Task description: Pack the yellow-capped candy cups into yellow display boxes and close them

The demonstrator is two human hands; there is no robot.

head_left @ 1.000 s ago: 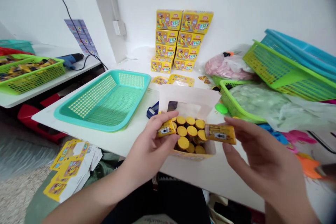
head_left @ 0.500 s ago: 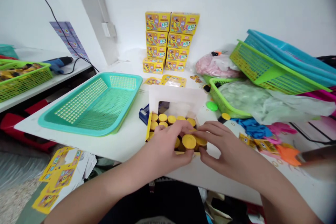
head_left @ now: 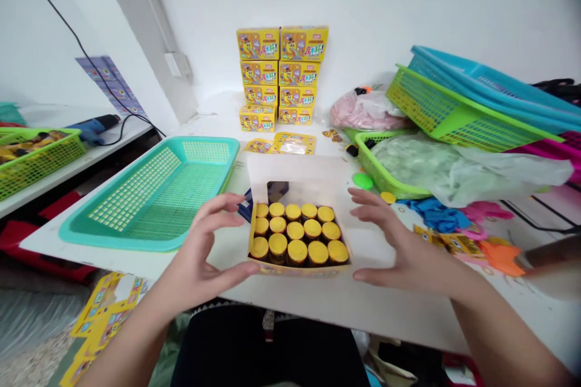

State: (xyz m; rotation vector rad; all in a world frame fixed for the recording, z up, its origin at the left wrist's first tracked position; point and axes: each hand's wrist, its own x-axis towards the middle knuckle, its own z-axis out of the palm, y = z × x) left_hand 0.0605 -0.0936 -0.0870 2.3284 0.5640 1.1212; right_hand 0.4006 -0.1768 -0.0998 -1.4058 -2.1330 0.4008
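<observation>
An opened yellow box (head_left: 295, 270) stands at the table's front edge, its white flap (head_left: 308, 169) raised at the back. Inside, several dark cups with yellow lids (head_left: 295, 230) stand upright in three rows. At the box's left side is my left hand (head_left: 206, 248), fingers spread and curved, the thumb close to the front left corner. My right hand (head_left: 394, 242) is spread at the right side, apart from the box, holding nothing. Part of a dark blue object (head_left: 246, 205) shows behind the box's left side.
A turquoise basket (head_left: 177, 193) lies at left. Yellow boxes (head_left: 279, 78) are stacked by the wall, with flat yellow packaging (head_left: 295, 144) before them. Green baskets (head_left: 381, 169), plastic bags (head_left: 422, 163), blue cloth (head_left: 433, 216) and an orange piece (head_left: 503, 257) are at right.
Both hands have moved apart, from over the cups to the box's two sides, and opened. The cup lids now show in even rows. The view has shifted slightly.
</observation>
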